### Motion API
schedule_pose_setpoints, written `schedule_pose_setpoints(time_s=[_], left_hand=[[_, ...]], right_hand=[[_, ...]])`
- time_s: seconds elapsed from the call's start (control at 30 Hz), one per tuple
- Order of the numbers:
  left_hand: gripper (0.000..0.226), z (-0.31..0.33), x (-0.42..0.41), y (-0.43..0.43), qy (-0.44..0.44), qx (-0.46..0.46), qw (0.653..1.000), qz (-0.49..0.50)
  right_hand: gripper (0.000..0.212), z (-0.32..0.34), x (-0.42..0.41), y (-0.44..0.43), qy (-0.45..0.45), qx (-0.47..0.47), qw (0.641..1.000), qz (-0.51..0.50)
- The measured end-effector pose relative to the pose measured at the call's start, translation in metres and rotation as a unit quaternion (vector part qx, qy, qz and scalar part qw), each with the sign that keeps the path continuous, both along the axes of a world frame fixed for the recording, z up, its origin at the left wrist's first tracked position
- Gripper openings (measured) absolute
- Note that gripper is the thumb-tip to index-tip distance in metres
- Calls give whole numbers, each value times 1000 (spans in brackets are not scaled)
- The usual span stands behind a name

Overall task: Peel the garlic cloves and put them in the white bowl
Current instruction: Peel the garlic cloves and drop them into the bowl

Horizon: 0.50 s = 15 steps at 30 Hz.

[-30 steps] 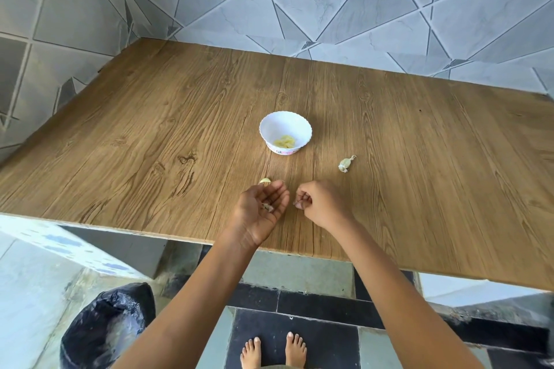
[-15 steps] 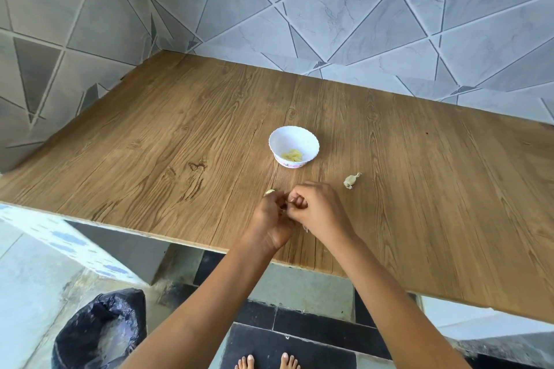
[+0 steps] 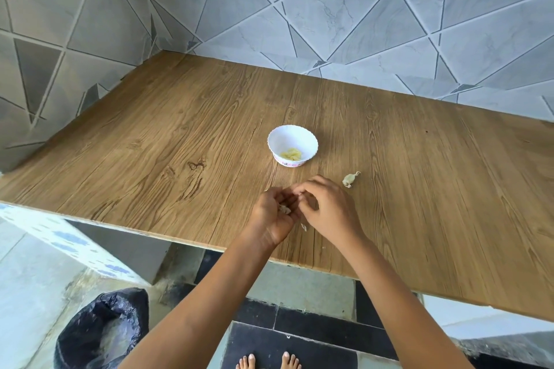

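The left hand lies palm up over the near edge of the table, and its curled fingers cup a pale piece, a clove or only its skin, I cannot tell which. The right hand is just beside it with curled fingers, the tips meeting the left fingertips; if they pinch something there is hidden. A scrap of skin lies on the wood between the two wrists.

I judge that the peeling is in the middle. One unpeeled clove waits on the table, near the right hand and apart from it. Beyond the hands stands the white bowl, with some yellowish peeled cloves at its bottom. So part of the work is done, and what is left is the piece in hand and at least the clove on the table.

One second ago the hands were apart and the left palm lay open. Half a second ago they came together, and now they are together, the left fingers a little looser. The bowl and the loose clove did not move
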<state>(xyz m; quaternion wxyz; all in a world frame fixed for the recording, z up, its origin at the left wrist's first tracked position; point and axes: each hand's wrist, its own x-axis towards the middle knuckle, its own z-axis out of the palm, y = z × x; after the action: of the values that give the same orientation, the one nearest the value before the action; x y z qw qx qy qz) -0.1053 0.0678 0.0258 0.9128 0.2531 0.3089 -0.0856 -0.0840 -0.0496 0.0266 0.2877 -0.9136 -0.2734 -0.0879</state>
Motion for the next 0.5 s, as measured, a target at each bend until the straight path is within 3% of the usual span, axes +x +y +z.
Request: schedule_pose_setpoints(time_s=[0.33,0.43,0.5], left_hand=[[37,-9,4,-2,7,3,1000,-3],[39,-10,4,0,3,-1,1000,-12],[36,-10,3,0,1,2,1000,-9]], right_hand=[[5,-9,-3,-4,-8,39,999,-27],[23,-18,-2,-9,12,30,999,-20],[12,-17,-3,-8,14,48,998,-23]])
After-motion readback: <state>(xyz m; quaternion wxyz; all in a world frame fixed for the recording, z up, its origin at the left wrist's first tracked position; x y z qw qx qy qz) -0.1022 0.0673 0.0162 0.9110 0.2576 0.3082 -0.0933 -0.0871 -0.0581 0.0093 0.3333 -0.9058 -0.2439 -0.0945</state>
